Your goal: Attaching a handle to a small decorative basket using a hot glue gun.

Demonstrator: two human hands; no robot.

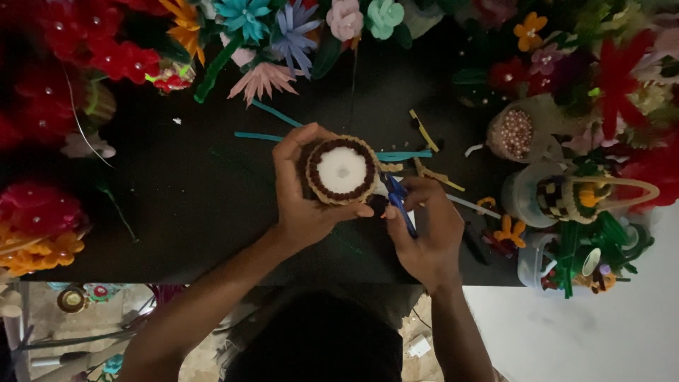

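1. Black desk (212,212), spanning most of the view, dark and ringed with craft flowers on three sides.
2. Red flowers (92,42) massed at the upper left corner, some dotted with pearl-like beads; orange flowers (35,251) lower down at the left edge.
3. Blue and lilac flowers (272,25) plus pink ones along the top edge, lying just above the hands.
4. Small checked basket (569,198) with a pale handle at the right, close beside clear tubs holding green stems.
5. Clear pouch of pink beads (516,133) above that basket, near the right-hand flower pile.
6. Left hand (300,201) near the middle of the desk, fingers (297,138) curled round a round piece, thumb pressing its lower edge (a firm, closed hold).
7. Right hand (424,226) just beside it, fingers closed round blue scissors, knuckles toward the camera.
8. Round fuzzy piece (341,170), held up in the left hand over the desk centre: white middle, dark brown ring, tan outer rim, face turned up to the camera.
9. Blue scissors (398,201), gripped in the right hand, tip right at the lower right rim of the round piece (whether the blades are parted, cannot tell).
10. Teal strips (272,113) lying on the desk just above the left hand, yellow-tan offcuts (424,131) scattered to the right of them.
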